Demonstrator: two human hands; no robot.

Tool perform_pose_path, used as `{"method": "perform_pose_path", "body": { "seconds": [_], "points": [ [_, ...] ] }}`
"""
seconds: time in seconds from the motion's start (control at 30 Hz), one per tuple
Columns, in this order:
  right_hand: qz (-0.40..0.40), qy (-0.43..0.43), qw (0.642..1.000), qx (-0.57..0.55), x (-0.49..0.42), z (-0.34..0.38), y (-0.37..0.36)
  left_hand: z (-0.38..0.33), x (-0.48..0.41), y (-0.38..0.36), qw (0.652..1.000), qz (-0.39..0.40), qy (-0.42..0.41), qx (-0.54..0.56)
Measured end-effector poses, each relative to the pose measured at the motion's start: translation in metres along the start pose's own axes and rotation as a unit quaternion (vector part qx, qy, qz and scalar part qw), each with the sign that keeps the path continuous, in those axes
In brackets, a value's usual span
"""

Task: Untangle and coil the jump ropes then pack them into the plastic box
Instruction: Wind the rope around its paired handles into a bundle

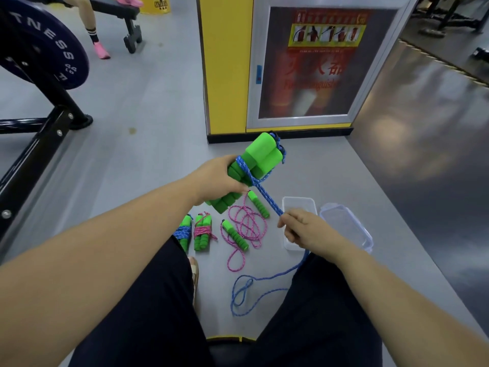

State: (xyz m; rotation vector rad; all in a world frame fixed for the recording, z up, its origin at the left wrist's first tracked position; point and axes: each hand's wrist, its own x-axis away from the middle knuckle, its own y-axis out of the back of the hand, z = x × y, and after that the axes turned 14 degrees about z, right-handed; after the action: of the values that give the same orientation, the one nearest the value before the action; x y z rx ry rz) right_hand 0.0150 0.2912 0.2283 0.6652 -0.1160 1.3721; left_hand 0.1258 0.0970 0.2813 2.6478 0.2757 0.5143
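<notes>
Smooth pale-grey floor (148,107) across centre and left. Darker, glossy grey floor section (423,160) at right, with soft patches of reflected light. Yellow-and-black striped line (436,58) along its far edge. Straight ahead, square yellow pillar (225,62) with black skirting (317,132). Set into it, aluminium-framed glazed fire-extinguisher cabinet (325,62). At left, black steel rack (57,123) carrying round dark-blue weight plate (45,43). Black padded bench (116,7) behind.
</notes>
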Motion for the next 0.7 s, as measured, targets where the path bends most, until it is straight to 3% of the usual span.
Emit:
{"method": "perform_pose_path", "body": {
  "seconds": [0.1,0.17,0.27,0.37,0.47,0.57,0.63,0.7],
  "points": [
    [0.004,-0.023,0.981,0.193,0.012,0.012,0.001,0.011,-0.004,0.006,0.982,-0.076,0.067,-0.162],
    [0.026,-0.013,0.949,0.313,0.023,0.028,0.001,0.015,-0.003,0.007,0.931,-0.108,0.112,-0.330],
    [0.001,0.021,0.890,0.455,0.036,0.065,0.014,0.010,-0.001,-0.005,0.856,-0.082,0.115,-0.498],
    [-0.085,0.073,0.840,0.530,0.039,0.096,0.047,-0.002,-0.001,-0.020,0.803,-0.027,0.041,-0.593],
    [-0.119,0.145,0.845,0.500,0.036,0.108,0.077,-0.017,0.004,-0.023,0.786,-0.001,-0.032,-0.617],
    [-0.087,0.186,0.910,0.359,0.028,0.105,0.092,-0.036,0.015,-0.024,0.770,0.020,-0.117,-0.627],
    [-0.057,0.198,0.956,0.209,0.023,0.099,0.092,-0.048,0.025,-0.023,0.792,0.002,-0.149,-0.592],
    [-0.015,0.154,0.987,0.052,0.016,0.081,0.086,-0.053,0.030,-0.018,0.830,-0.027,-0.152,-0.535]
  ]
}}
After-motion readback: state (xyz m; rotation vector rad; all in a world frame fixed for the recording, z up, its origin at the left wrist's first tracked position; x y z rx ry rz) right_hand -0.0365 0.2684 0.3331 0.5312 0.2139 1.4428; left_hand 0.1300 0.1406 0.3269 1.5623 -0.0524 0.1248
